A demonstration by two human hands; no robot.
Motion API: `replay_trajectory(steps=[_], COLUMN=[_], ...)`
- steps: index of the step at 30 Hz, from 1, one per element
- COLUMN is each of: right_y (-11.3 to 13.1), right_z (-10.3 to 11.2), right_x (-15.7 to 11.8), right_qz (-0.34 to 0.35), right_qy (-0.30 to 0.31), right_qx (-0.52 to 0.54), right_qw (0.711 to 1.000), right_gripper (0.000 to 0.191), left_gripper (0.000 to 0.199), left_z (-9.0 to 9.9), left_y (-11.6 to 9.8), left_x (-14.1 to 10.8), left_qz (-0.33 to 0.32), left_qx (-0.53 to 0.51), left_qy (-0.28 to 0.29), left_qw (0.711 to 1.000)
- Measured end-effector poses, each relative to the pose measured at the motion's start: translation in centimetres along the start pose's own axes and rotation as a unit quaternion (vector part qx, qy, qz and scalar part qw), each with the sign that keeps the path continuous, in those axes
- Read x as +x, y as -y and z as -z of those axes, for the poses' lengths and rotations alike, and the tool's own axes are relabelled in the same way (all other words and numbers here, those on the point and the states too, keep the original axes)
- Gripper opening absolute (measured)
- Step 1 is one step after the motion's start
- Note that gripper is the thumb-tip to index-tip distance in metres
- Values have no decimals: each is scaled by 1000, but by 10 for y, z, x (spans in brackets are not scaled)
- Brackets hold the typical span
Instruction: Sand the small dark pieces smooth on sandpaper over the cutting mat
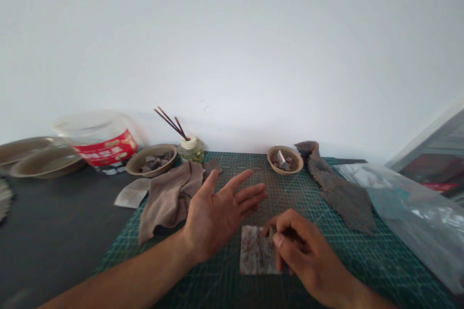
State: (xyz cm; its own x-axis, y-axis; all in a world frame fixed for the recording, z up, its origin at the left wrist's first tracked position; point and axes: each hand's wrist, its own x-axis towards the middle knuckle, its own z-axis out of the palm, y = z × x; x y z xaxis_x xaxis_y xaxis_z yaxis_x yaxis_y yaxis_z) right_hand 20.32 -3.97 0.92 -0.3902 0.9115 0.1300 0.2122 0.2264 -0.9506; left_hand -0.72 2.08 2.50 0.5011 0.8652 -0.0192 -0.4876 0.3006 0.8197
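My left hand point(221, 212) is held palm up over the green cutting mat point(224, 285), its fingers spread and nothing in it. Just right of it, my right hand point(300, 251) pinches a small brownish piece point(271, 234) between thumb and fingers; what the piece is cannot be made out. Beneath the right fingertips lies a square, whitish sheet with brown stains point(255, 253), flat on the mat. A crumpled brown cloth point(176, 193) lies to the left of my left hand.
Bowls of small dark pieces stand at the back left point(132, 166) and back right point(299, 164). Near them are a reed diffuser point(192, 149), a clear jar with a red label point(108, 149), a frayed cloth strip point(340, 193) and a plastic bag point(409, 207).
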Motion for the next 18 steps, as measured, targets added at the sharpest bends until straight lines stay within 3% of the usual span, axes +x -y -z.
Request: replay_trajectory(steps=[3,6,11,18], right_y=[-1,-4,-8,-9], right_z=[1,1,0,0], right_x=[-1,1,3,3], right_qz=[119,179,227,302], right_qy=[2,9,33,12], right_qx=[-189,-299,-371,-409], right_qw=[975,937,900,861], right_gripper=[3,7,6,8], left_gripper=[81,79,80,78], left_z=[4,8,10,5], left_y=[-2,-3,-5,2], left_x=[-1,0,1,-3], left_qz=[27,35,50,41], left_qx=[-50,-91,-133,-131], left_qy=[30,37,42,-21], left_qw=[998,995,989,990])
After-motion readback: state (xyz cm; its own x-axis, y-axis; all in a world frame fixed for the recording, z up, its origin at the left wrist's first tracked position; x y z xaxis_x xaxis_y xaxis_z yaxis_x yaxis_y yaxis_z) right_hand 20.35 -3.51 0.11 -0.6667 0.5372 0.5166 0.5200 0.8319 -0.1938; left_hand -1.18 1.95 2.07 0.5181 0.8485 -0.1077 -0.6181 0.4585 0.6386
